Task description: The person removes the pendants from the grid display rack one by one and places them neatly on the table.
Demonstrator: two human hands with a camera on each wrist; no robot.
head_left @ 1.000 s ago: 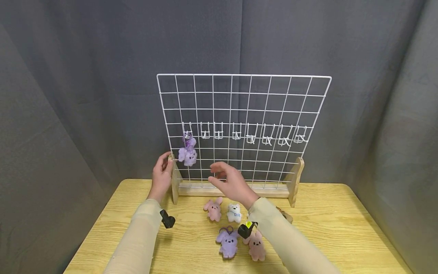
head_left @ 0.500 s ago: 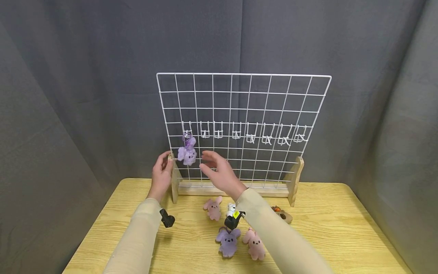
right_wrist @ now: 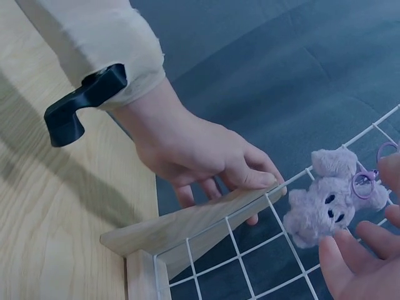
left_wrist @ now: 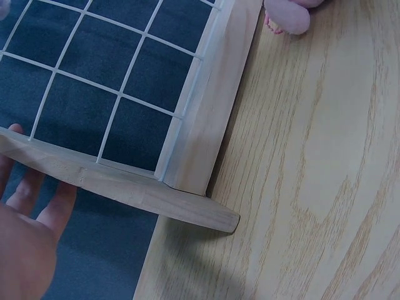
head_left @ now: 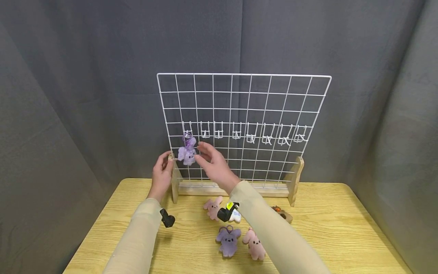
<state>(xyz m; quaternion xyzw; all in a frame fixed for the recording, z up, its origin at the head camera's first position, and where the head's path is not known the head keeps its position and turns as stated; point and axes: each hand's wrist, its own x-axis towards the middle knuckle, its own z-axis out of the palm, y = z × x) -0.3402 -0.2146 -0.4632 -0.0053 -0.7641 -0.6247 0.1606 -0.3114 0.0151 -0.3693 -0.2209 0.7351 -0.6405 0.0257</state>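
Note:
A purple plush keychain (head_left: 186, 154) hangs by its ring from the leftmost hook of the white wire grid rack (head_left: 244, 75). My left hand (head_left: 161, 176) holds the top of the rack's left wooden side piece (head_left: 174, 180); the right wrist view shows its thumb on one face and fingers behind. Just right of the hanging plush is my right hand (head_left: 215, 165), thumb and fingers spread apart. In the right wrist view its thumb tip lies by the plush's face (right_wrist: 330, 209); whether they touch I cannot tell.
Several white hooks (head_left: 236, 134) line the grid. On the wooden table (head_left: 325, 224) lie a pink plush (head_left: 213, 207), a partly hidden white plush (head_left: 235, 215), a purple plush (head_left: 228, 241), another pink plush (head_left: 254, 245) and a brown item (head_left: 283, 215). Grey curtains (head_left: 102, 95) surround it.
My right hand has moved left and up across the grid, reaching the hanging purple plush. The left hand stays on the wooden side piece.

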